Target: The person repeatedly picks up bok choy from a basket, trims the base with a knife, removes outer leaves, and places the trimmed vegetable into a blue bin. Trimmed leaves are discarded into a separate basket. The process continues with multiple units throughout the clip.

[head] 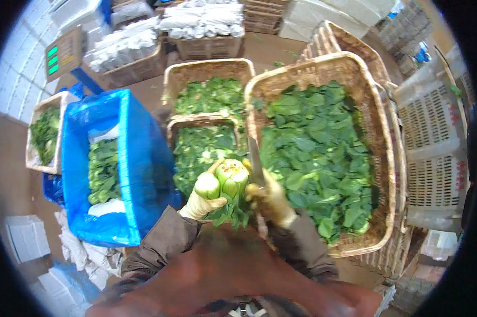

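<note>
My left hand (199, 206), in a pale glove, grips two heads of leafy greens with their pale bases turned up. The larger head (232, 180) has a brownish cut end; the smaller, smoother base (207, 185) sits to its left. Leaves hang below the hand. My right hand (276, 202), gloved and slightly blurred, is closed on a knife whose blade (256, 160) points away from me, just right of the larger head. Beneath and beyond the hands is a plastic crate (201, 117) of loose leaves and pale trimmings. A large crate (388, 178) of green leaves stands at right.
Another crate (210, 62) of trimmings stands farther back. At left, a blue plastic-lined container (143, 166) holds rows of greens beside a foam box (60, 130). A scale display (64, 53) rises behind. White wrapped bundles (203, 20) fill crates at the back; stacked crates (431, 119) stand right.
</note>
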Demonstrator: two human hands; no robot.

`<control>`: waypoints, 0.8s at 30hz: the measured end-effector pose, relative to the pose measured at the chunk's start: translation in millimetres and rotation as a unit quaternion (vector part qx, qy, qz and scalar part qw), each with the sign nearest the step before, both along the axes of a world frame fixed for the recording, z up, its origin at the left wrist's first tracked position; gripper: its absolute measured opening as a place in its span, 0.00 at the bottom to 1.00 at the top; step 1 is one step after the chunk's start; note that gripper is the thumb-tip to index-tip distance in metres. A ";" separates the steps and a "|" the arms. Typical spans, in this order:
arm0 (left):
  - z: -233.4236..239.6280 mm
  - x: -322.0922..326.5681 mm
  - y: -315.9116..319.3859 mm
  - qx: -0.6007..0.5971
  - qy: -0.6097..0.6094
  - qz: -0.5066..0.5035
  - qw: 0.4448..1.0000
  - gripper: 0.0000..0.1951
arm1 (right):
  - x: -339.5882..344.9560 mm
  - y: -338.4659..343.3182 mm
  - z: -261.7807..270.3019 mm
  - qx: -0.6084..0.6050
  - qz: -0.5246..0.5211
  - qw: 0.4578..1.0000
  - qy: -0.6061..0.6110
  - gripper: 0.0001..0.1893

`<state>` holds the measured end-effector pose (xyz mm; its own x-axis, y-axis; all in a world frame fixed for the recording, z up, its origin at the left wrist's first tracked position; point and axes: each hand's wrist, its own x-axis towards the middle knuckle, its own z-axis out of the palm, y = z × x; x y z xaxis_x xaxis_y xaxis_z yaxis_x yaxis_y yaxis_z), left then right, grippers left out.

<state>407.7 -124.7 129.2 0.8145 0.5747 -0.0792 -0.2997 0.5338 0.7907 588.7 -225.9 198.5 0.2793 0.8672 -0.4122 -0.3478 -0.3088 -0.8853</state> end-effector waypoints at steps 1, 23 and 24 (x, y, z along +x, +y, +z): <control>0.5 -17.6 2.6 -0.008 -0.003 0.022 1.000 0.59 | -4.0 3.3 10.5 -0.035 0.027 0.999 -0.014 0.25; 22.4 -118.6 16.5 0.200 0.087 0.074 0.973 0.32 | -87.0 24.1 -6.6 0.142 0.128 0.883 -0.429 0.46; 22.8 -111.4 14.8 0.220 0.091 0.080 0.968 0.31 | -85.0 24.5 -12.9 0.149 0.099 0.875 -0.451 0.48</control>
